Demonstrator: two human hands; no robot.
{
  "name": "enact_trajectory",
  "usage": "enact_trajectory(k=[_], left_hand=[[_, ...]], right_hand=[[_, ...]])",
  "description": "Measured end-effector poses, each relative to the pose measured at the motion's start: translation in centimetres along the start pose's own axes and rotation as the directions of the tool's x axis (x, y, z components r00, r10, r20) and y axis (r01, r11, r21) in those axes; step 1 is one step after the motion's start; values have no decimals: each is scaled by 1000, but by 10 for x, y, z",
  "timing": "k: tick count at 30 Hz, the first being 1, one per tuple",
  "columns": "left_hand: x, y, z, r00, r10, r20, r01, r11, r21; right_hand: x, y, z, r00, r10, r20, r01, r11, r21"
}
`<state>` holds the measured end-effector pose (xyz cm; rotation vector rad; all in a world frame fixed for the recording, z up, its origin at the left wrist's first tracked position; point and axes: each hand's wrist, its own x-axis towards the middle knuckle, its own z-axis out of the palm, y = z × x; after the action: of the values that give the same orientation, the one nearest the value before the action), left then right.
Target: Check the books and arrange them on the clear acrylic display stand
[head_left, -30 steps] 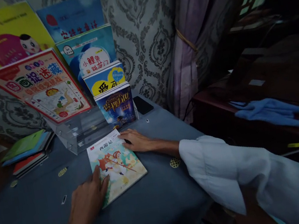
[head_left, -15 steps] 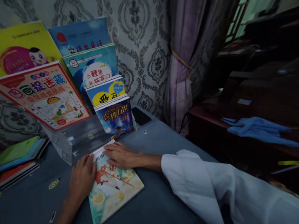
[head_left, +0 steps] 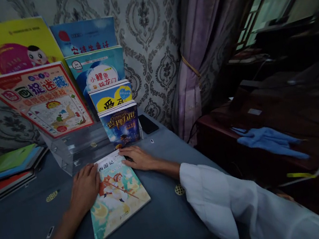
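A thin picture-covered book [head_left: 119,192] with a white title band lies flat and slightly turned on the blue tablecloth. My left hand [head_left: 86,186] rests along its upper left edge, fingers stretched out and close together. At the upper right edge is my right hand [head_left: 137,159], fingertips touching the book's corner and the thumb apart from the fingers. Neither hand is wrapped round the book. Just behind it stands a clear acrylic rack [head_left: 72,151]. A dark blue book [head_left: 123,124] is at the front of its right side, a red-bordered book [head_left: 48,100] at the left.
More upright books fill the rack, including a yellow one [head_left: 19,31] and a teal one [head_left: 96,58]. Left of it lies a small stack of books [head_left: 10,164]. A black phone [head_left: 148,124] sits behind right. Blue cloth [head_left: 262,140] lies on a dark red surface beyond the curtain [head_left: 187,90].
My right hand has slid off the cover to the upper right edge, uncovering the title. My left hand stays by the left edge. The view has shifted slightly right.
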<state>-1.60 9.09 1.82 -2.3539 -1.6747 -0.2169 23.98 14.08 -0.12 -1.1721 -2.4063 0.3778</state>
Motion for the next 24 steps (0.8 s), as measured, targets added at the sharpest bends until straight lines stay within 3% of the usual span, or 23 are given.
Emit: enact_trajectory(k=[4,8,16,19,24], left_hand=[[12,11,4,994,113,8,-111,989,-95],[17,36,7,956,295,0,-286,927,-243],[-35,72,-19,801,598,16,-538,731,-420],[-50,75,-26,763,646,13,-579,692,-431],[-55,77,-21,778,627,-30,-586,708,-394]], right_hand=[[2,4,4,1000,-6,-22,7,999,33],[4,9,7,999,-25,-32,26,998,54],[4,10,7,998,-54,-29,55,998,29],[2,6,5,999,-39,-6,39,999,3],[-4,-6,5,1000,-2,4,2,998,-58]])
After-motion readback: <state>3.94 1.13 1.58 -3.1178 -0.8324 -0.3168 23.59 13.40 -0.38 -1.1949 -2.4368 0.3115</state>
